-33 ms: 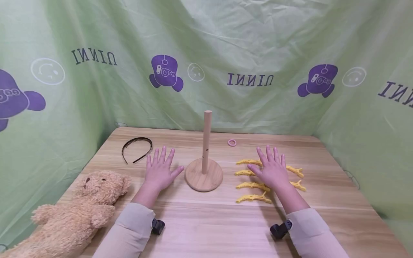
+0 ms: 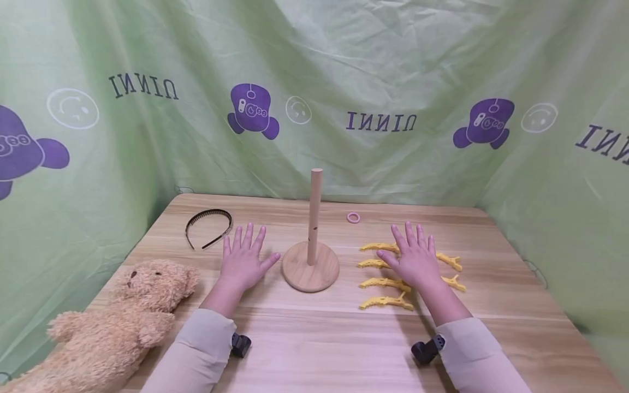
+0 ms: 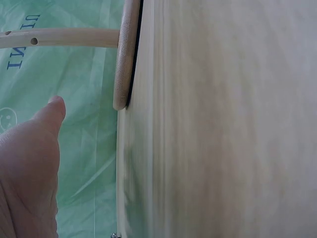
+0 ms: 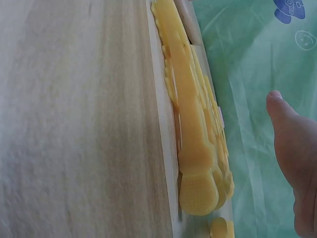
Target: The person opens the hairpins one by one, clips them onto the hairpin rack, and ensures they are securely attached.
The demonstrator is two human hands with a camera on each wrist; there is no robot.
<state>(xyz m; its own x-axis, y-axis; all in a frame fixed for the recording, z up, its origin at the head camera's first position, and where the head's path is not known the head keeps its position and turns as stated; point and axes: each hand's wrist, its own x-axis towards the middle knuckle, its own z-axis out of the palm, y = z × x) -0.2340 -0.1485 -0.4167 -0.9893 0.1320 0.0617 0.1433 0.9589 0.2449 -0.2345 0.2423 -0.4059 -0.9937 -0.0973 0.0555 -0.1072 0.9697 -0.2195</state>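
My left hand (image 2: 243, 265) hovers palm down with fingers spread, between the black headband (image 2: 210, 210) and the round base of a wooden stand (image 2: 321, 279). In the left wrist view its thumb (image 3: 42, 134) is raised off the tabletop, close to the stand. Several yellow toothed hair clips (image 2: 385, 302) lie in two columns on the right of the table. Over them my right hand (image 2: 416, 263) is held flat, fingers spread, hiding parts of some clips. A clip (image 4: 195, 134) shows large in the right wrist view, apart from the thumb (image 4: 292, 139). Neither hand holds anything.
The stand's upright post (image 2: 315, 213) rises at mid-table between the hands. Behind it to the right lies a small pink ring (image 2: 353, 213). A tan teddy bear (image 2: 113, 338) lies along the left edge. A green curtain (image 2: 344, 153) surrounds the wooden table (image 2: 314, 349).
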